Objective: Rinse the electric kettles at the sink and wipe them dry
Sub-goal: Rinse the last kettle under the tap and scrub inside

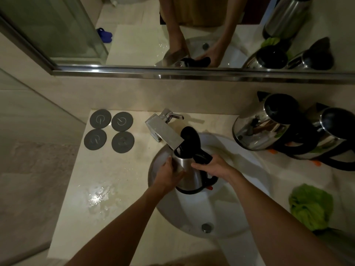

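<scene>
A steel electric kettle (pixel 189 174) with a black handle and its black lid raised is held tilted over the white sink (pixel 226 208), its mouth just under the square chrome faucet (pixel 165 131). My left hand (pixel 170 174) grips the kettle's steel body on the left side. My right hand (pixel 213 167) holds the black handle near the top. Two more steel kettles (pixel 267 125) (pixel 330 135) lie on the counter at the right. A green cloth (pixel 311 206) lies bunched on the counter at the right of the sink.
Several round grey kettle bases (pixel 109 129) lie on the counter left of the faucet. A puddle of water (pixel 98 198) shines on the counter left of the sink. A mirror (pixel 172 31) runs along the wall behind. Another steel vessel's edge (pixel 334 244) shows at the lower right.
</scene>
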`<state>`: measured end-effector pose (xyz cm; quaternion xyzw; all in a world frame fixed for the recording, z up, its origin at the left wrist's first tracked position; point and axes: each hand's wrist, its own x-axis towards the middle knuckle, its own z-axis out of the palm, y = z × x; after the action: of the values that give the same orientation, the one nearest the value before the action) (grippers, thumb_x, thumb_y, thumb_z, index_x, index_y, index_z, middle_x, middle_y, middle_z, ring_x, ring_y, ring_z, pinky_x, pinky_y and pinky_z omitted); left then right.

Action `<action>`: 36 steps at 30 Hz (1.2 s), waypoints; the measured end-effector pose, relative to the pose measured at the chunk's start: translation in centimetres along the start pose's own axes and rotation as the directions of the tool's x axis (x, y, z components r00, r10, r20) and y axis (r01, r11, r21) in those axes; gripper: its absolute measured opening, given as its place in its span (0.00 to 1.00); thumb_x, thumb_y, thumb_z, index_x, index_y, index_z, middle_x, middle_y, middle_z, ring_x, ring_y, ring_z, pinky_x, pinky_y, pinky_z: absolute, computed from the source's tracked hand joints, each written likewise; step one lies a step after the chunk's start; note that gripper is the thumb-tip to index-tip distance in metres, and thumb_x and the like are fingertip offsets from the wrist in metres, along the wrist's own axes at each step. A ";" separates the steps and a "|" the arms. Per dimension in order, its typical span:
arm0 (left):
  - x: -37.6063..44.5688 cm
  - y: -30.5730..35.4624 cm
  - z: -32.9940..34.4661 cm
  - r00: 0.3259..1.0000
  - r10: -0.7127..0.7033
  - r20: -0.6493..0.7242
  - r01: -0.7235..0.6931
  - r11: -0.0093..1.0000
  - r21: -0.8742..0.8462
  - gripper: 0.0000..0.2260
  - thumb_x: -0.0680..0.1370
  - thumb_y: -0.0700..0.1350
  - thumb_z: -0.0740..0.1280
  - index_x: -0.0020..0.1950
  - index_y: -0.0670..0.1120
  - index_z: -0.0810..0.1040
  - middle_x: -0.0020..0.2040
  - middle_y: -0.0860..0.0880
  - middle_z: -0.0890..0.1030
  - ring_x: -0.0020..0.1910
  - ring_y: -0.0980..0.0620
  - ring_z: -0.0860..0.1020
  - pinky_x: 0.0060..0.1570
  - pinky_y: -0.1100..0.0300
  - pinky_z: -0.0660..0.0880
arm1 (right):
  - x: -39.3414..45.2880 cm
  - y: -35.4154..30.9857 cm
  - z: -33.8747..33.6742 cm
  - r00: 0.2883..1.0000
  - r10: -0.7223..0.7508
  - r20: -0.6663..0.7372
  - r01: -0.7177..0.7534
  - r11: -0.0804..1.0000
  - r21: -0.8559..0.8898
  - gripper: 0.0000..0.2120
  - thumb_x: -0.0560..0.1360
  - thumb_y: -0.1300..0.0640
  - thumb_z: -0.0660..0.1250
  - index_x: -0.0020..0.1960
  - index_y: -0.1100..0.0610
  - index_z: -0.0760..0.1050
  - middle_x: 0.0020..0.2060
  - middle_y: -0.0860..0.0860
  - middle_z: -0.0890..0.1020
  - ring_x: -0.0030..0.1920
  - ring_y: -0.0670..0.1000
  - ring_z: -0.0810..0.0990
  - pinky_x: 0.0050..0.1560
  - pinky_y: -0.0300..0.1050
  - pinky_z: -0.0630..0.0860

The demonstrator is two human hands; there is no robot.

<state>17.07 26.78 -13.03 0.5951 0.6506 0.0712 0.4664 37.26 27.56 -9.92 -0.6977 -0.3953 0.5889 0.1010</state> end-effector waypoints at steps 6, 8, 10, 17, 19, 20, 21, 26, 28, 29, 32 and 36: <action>0.4 -0.3 -0.5 0.999 0.001 0.033 -0.002 1.000 0.019 0.32 0.76 0.50 0.72 0.75 0.42 0.63 0.68 0.43 0.75 0.64 0.45 0.76 0.62 0.53 0.74 | -0.1 0.1 -0.2 0.998 0.033 0.046 -0.031 0.998 -0.051 0.17 0.67 0.53 0.80 0.52 0.55 0.80 0.43 0.51 0.84 0.43 0.50 0.83 0.37 0.40 0.77; 0.5 -0.3 -0.5 0.999 -0.005 0.040 0.005 1.000 0.000 0.31 0.76 0.50 0.72 0.74 0.42 0.64 0.68 0.42 0.75 0.65 0.45 0.75 0.64 0.52 0.73 | -0.3 0.0 -0.1 0.997 0.054 0.049 -0.051 0.996 -0.067 0.09 0.69 0.61 0.75 0.47 0.56 0.78 0.40 0.52 0.82 0.40 0.50 0.81 0.37 0.41 0.76; 0.8 -0.3 -0.5 0.999 -0.012 0.048 0.012 1.000 -0.006 0.31 0.75 0.51 0.72 0.74 0.41 0.65 0.68 0.43 0.75 0.65 0.45 0.75 0.64 0.51 0.73 | -0.4 0.1 0.0 0.997 0.081 0.017 -0.080 0.994 -0.073 0.07 0.70 0.65 0.70 0.44 0.56 0.75 0.38 0.53 0.79 0.39 0.51 0.79 0.38 0.42 0.75; 1.0 -0.3 -0.4 0.999 0.001 0.043 -0.001 1.000 0.005 0.29 0.75 0.50 0.72 0.71 0.42 0.67 0.66 0.43 0.77 0.63 0.46 0.76 0.61 0.53 0.75 | -0.7 -0.5 0.5 0.987 0.127 -0.100 -0.134 0.989 -0.064 0.07 0.67 0.67 0.65 0.41 0.57 0.72 0.33 0.53 0.76 0.35 0.52 0.76 0.34 0.41 0.71; 0.9 -0.4 -0.3 0.999 0.001 0.043 -0.001 1.000 0.002 0.26 0.76 0.49 0.73 0.69 0.42 0.69 0.64 0.44 0.77 0.61 0.46 0.77 0.58 0.56 0.75 | -0.8 -0.4 0.8 0.984 0.136 -0.113 -0.144 0.987 -0.066 0.07 0.66 0.66 0.65 0.41 0.57 0.72 0.32 0.54 0.76 0.34 0.53 0.77 0.34 0.42 0.73; 0.9 -0.4 -0.4 0.999 0.004 0.044 -0.004 1.000 0.002 0.25 0.76 0.49 0.73 0.68 0.42 0.70 0.63 0.44 0.78 0.60 0.47 0.77 0.57 0.57 0.75 | -0.8 -0.5 0.9 0.983 0.137 -0.120 -0.146 0.987 -0.068 0.07 0.66 0.66 0.65 0.40 0.57 0.72 0.32 0.54 0.76 0.34 0.53 0.77 0.34 0.42 0.73; 0.9 -0.3 -0.5 0.999 0.007 0.043 -0.008 1.000 0.004 0.24 0.76 0.49 0.72 0.68 0.43 0.70 0.63 0.44 0.78 0.59 0.47 0.77 0.57 0.56 0.75 | -0.8 -0.6 0.9 0.983 0.134 -0.124 -0.144 0.987 -0.070 0.07 0.66 0.66 0.65 0.40 0.57 0.72 0.32 0.54 0.76 0.34 0.53 0.77 0.34 0.42 0.73; 1.2 -0.5 -0.8 0.998 -0.008 0.061 0.004 0.998 0.059 0.20 0.76 0.49 0.72 0.64 0.42 0.73 0.58 0.45 0.78 0.53 0.50 0.76 0.50 0.60 0.73 | -0.7 -0.9 1.1 0.982 0.131 -0.134 -0.141 0.987 -0.072 0.07 0.66 0.67 0.65 0.40 0.57 0.72 0.32 0.54 0.77 0.33 0.53 0.77 0.32 0.41 0.72; 1.3 -0.7 -0.7 0.998 -0.011 0.068 0.006 0.997 0.072 0.19 0.76 0.49 0.72 0.62 0.42 0.74 0.56 0.44 0.79 0.52 0.49 0.77 0.50 0.59 0.75 | -0.7 -0.8 1.1 0.983 0.132 -0.131 -0.142 0.987 -0.069 0.07 0.67 0.66 0.65 0.42 0.58 0.73 0.34 0.54 0.78 0.35 0.53 0.78 0.34 0.42 0.73; 1.4 -0.7 -0.7 0.998 -0.006 0.069 0.001 0.997 0.077 0.18 0.76 0.49 0.72 0.61 0.41 0.75 0.55 0.44 0.79 0.51 0.49 0.78 0.50 0.57 0.76 | -0.6 -0.8 0.9 0.983 0.132 -0.128 -0.142 0.988 -0.067 0.07 0.67 0.66 0.66 0.43 0.58 0.73 0.35 0.54 0.78 0.37 0.53 0.79 0.35 0.42 0.74; 1.6 -0.7 -0.7 0.998 0.001 0.058 -0.007 0.995 0.096 0.16 0.76 0.50 0.72 0.57 0.41 0.76 0.48 0.46 0.78 0.44 0.51 0.75 0.43 0.60 0.72 | -0.5 -0.9 0.7 0.987 0.102 -0.123 -0.109 0.992 -0.057 0.07 0.68 0.67 0.66 0.42 0.55 0.73 0.36 0.55 0.78 0.37 0.53 0.78 0.34 0.42 0.73; 1.8 -1.0 -0.6 0.998 -0.007 0.062 0.002 0.996 0.088 0.17 0.76 0.51 0.72 0.58 0.41 0.76 0.47 0.47 0.76 0.44 0.52 0.74 0.42 0.63 0.69 | -0.7 -0.1 1.1 0.985 0.032 -0.167 -0.032 0.999 0.001 0.09 0.71 0.65 0.69 0.41 0.52 0.74 0.38 0.52 0.80 0.42 0.52 0.80 0.38 0.42 0.73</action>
<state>16.19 28.24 -14.26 0.6157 0.6395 0.0227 0.4598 36.23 26.81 -9.68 -0.7509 -0.3745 0.5297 0.1238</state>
